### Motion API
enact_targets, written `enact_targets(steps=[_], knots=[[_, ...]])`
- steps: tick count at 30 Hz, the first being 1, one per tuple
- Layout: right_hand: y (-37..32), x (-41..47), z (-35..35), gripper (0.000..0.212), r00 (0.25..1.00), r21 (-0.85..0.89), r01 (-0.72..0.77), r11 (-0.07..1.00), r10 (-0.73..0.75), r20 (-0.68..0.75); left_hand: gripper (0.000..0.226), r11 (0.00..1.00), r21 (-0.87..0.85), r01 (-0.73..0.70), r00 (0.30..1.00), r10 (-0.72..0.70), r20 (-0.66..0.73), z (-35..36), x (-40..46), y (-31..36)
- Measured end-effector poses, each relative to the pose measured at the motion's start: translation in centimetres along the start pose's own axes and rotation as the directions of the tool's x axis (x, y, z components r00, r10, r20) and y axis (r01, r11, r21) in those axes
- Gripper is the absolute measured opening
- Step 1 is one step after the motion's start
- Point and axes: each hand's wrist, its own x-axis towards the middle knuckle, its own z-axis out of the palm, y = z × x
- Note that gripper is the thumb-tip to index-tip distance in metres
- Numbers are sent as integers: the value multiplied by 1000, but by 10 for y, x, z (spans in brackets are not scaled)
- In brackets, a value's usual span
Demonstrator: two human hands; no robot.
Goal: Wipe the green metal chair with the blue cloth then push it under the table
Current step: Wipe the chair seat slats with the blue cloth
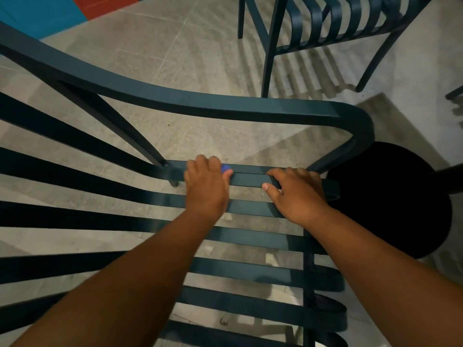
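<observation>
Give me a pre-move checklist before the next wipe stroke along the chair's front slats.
1. Blue cloth under left hand: ok, only a corner shows.
2. Left hand on the green chair front slat: ok.
3. Right hand bracing the slats: ok, grip curled over a slat.
4. Slats already clean: cannot tell.
5. Second chair stands apart: ok.
6. Table in view for pushing under: cannot tell; only a dark round base shows.

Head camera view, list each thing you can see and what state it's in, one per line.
Left hand: pressing the blue cloth onto a front seat slat.
Blue cloth: bunched, almost hidden under the hand.
Right hand: gripping the seat's front slats.
Green chair: upright, on the floor.
Second chair: upright, untouched.
</observation>
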Motion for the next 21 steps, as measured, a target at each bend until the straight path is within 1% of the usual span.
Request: enact_targets(steps=[3,4,5,7,10,12,13,17,21], knots=[[0,-16,-3,57,998,-23,68,997,-68,-15,31,978,-165,-132,987,144,66,-10,-21,12],[-1,-24,-4,62,997,-21,75,997,-75,-14,30,964,-231,-129,984,154,93,-16,-28,9],[-3,-33,-4,64,997,-12,74,997,-75,-10,30,953,-286,-97,984,135,115,-22,-36,4],[-9,-51,-2,62,997,38,82,996,-82,6,33,932,-362,-23,988,77,136,-38,-54,-9],[-22,-87,3,57,989,134,109,985,-120,81,31,874,-484,37,986,46,159,-67,-82,-26],[-31,-113,3,58,984,183,75,980,-103,148,33,851,-519,79,979,30,199,-88,-96,-32],[-36,-128,2,58,979,216,50,975,-91,183,34,852,-518,75,978,39,207,-98,-105,-36],[-60,-180,-15,59,952,304,-73,950,-24,305,19,860,-511,5,981,95,169,-145,-136,-45],[-84,-236,-39,61,947,335,-150,930,39,318,12,833,-554,-1,967,141,211,-197,-169,-40]])
